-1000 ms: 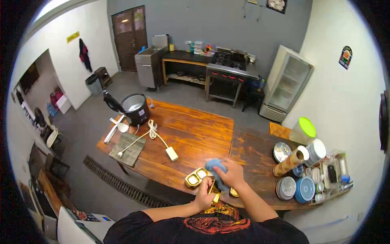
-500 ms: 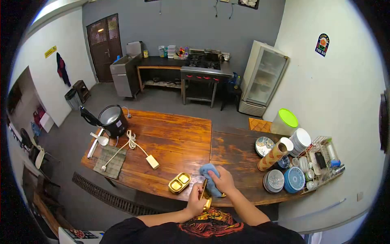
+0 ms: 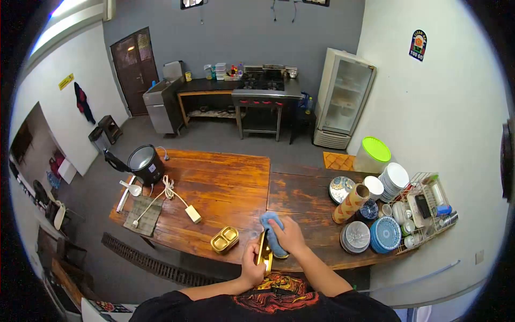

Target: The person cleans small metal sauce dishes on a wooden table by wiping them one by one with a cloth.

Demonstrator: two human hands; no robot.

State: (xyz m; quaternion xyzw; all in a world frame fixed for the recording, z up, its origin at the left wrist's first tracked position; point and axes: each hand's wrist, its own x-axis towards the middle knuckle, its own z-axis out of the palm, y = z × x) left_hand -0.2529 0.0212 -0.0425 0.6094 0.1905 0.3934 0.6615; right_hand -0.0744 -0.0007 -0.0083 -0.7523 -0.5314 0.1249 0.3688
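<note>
My left hand (image 3: 253,263) grips a shiny gold dish (image 3: 264,253), which is tilted up on its side at the table's front edge. Wrapped in my right hand (image 3: 287,235) is a light blue cloth (image 3: 274,231), pressed against the upper right side of that dish. To the left, a gold tray with two compartments (image 3: 225,239) rests on the wooden table (image 3: 225,177). Part of another gold item shows beneath the cloth; my right hand and the cloth hide most of it.
A black rice cooker (image 3: 146,165), a power strip (image 3: 192,214) and a grey-green cloth (image 3: 144,216) are on the left. On the right stand stacked blue plates (image 3: 385,235), a patterned tube (image 3: 351,203), a dish rack (image 3: 424,212) and a green-lidded bucket (image 3: 372,154).
The view has shifted. The held gold dish is now turned up on its side, apart from the two-compartment tray, and my right hand with the cloth has moved along it.
</note>
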